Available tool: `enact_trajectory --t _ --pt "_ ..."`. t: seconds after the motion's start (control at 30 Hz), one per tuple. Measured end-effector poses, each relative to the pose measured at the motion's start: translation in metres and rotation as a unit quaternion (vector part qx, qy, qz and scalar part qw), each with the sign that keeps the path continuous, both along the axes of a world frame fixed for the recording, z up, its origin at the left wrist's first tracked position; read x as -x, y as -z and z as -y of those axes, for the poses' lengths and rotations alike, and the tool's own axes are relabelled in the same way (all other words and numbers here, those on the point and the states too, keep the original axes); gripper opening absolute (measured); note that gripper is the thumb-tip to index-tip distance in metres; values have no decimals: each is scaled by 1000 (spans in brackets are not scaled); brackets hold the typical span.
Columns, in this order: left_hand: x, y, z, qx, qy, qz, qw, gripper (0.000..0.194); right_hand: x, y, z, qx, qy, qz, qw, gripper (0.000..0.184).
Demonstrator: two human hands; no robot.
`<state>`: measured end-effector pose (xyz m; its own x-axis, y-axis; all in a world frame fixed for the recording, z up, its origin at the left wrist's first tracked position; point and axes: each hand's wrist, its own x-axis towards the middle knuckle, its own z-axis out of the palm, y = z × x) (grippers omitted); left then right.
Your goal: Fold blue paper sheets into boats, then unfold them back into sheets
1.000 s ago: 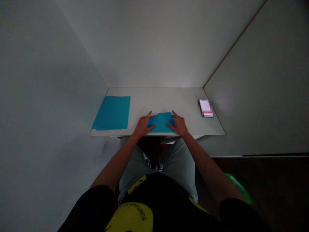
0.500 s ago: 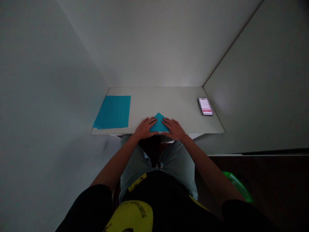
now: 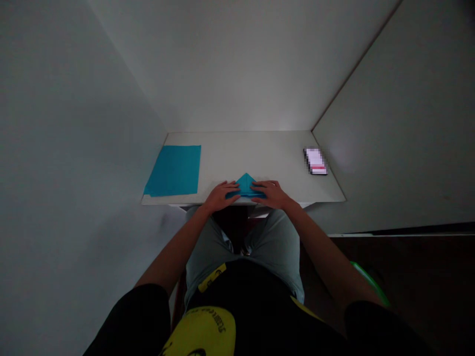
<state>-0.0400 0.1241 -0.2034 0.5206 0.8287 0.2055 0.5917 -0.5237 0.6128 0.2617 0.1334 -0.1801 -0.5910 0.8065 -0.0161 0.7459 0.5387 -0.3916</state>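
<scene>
A small piece of folded blue paper (image 3: 245, 187) lies at the front edge of the white desk (image 3: 252, 153), its point aimed away from me. My left hand (image 3: 222, 196) presses on its left lower corner. My right hand (image 3: 270, 194) lies over its right lower corner, and the two hands nearly meet. The paper's lower part is hidden under my fingers. A flat blue paper sheet (image 3: 173, 171) rests to the left, out of reach of both hands' fingers.
A phone (image 3: 315, 161) with a pixelated screen lies at the desk's right side. White walls close in the desk at the back and on both sides. Below the front edge are my grey shorts (image 3: 274, 242), with a green object (image 3: 371, 284) on the dark floor at right.
The folded paper has gone from a wide, flat-topped shape to a pointed one, with its lower edge now folded in. Both hands have moved inward and lower over it. The flat sheet and phone stay put.
</scene>
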Motion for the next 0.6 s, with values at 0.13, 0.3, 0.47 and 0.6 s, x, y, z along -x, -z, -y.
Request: enact_trajectory --t 0.13,0.3,0.47,0.6 --pt "4 -4 -4 23 16 10 1000 36 -4 -2 -9 44 -4 -14 999 50" --pt "2 -9 -11 62 1 18 998 34 -10 5 -18 72 18 -61 995 42" --pt "-4 -13 -19 75 -20 3 997 32 -11 12 -23 88 27 -102 990 42" --pt "-7 -18 -19 90 -5 -26 996 33 -10 12 -23 83 36 -104 990 44"
